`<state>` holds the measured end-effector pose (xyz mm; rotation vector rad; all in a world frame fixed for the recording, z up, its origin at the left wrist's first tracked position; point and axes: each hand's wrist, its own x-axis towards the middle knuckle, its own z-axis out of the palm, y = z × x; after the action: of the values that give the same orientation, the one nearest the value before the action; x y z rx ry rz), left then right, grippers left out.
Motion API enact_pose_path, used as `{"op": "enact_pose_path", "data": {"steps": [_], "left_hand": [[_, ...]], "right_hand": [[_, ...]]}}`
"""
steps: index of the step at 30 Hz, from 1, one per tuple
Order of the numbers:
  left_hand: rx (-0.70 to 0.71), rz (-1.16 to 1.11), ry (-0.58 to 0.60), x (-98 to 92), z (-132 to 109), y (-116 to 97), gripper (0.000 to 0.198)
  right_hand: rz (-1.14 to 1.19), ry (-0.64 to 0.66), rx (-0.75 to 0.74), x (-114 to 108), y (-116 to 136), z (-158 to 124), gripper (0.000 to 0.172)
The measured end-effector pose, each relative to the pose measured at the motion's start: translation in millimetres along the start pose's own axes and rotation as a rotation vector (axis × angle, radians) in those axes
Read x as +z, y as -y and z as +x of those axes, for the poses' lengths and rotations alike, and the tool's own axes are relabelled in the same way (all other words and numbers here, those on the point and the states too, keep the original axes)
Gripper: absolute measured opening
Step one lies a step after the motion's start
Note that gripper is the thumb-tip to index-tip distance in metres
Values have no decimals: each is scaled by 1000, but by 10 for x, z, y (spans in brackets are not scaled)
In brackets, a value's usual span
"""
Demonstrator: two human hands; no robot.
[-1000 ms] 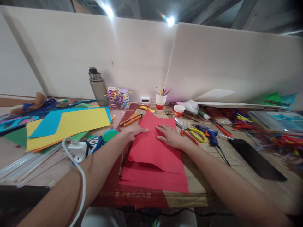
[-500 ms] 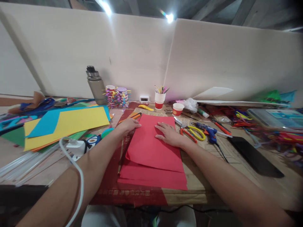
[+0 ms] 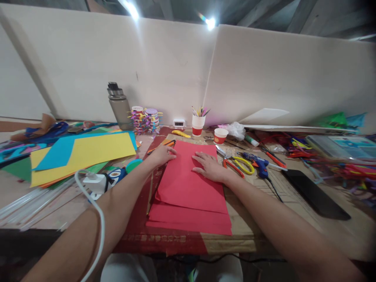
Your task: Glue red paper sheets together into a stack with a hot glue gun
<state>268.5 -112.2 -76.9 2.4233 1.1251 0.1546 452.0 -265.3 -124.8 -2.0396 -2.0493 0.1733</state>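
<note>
Red paper sheets [image 3: 190, 192] lie stacked in front of me, their lower edges not lined up. My right hand [image 3: 210, 167] rests flat on the top sheet near its right edge, fingers spread and pointing left. At the upper left edge of the same sheet is my left hand [image 3: 163, 155], its fingers stretched out and touching the paper. Neither hand appears to grip anything. Partly behind my left hand lies an orange-and-black tool [image 3: 167, 144].
Scissors with yellow handles [image 3: 244, 165], a blue glue gun [image 3: 262, 166] and a black phone [image 3: 315, 194] lie to the right. Yellow and blue sheets [image 3: 102, 150] are piled left. Paper cups [image 3: 221, 135] and a bottle [image 3: 120, 109] stand behind. A white cable [image 3: 101, 223] crosses my left forearm.
My left hand has moved very slightly at the sheet's left edge. The right hand and the red sheets look almost the same.
</note>
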Motion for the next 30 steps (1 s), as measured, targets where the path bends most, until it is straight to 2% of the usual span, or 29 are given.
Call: {"op": "enact_pose_path", "data": {"steps": [9,16,23,27,30], "left_hand": [[-54,-12,52,-20,-44,-26,32],[-48,16,15,-22,-49,-12,26],[-25,2,46,-6,-13,53,20],[-23,-10,121,-32,-4,74,14],[-34,-22,158,-51,-16,63,11]], "right_hand": [[50,-22,-47,14,-31,5,61],[161,-158,-70,-217,52,-44,52],[251,44,-117,-386,32,-99,48],[225,46,-104,-371,-29,-84,45],[156,-18,-45,-329,-46,-59,36]]}}
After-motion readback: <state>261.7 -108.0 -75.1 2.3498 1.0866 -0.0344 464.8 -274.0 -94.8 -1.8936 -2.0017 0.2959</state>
